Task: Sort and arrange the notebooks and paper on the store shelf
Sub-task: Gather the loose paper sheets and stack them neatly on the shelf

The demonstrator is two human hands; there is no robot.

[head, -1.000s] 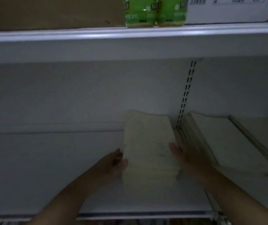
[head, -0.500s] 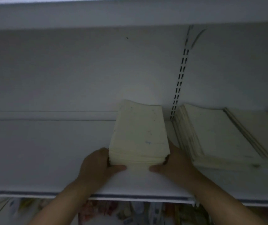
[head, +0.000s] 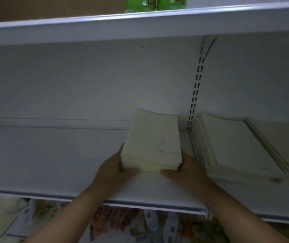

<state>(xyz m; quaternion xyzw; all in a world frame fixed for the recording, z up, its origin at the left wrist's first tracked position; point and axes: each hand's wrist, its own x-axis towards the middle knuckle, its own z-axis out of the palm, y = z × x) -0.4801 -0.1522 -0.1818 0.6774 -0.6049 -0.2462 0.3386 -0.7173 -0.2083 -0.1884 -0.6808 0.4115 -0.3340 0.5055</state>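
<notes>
A thick stack of cream paper (head: 153, 141) rests flat on the white shelf (head: 52, 155), near its middle. My left hand (head: 113, 170) grips the stack's near left corner, thumb under the front edge. My right hand (head: 186, 171) holds the near right corner the same way. To the right lies a wider pile of cream notebooks (head: 231, 146), and a further pile (head: 278, 137) overlaps it at the far right.
A slotted upright (head: 195, 95) runs down the back wall between the stacks. The upper shelf (head: 140, 23) carries green packs (head: 155, 3) and cardboard boxes. Colourful packaged goods (head: 140, 223) show below the shelf's front lip (head: 140, 205).
The stack, held raised and tilted a second ago, now lies flat on the shelf. Both hands slid from its sides to its near corners. The view shifted slightly.
</notes>
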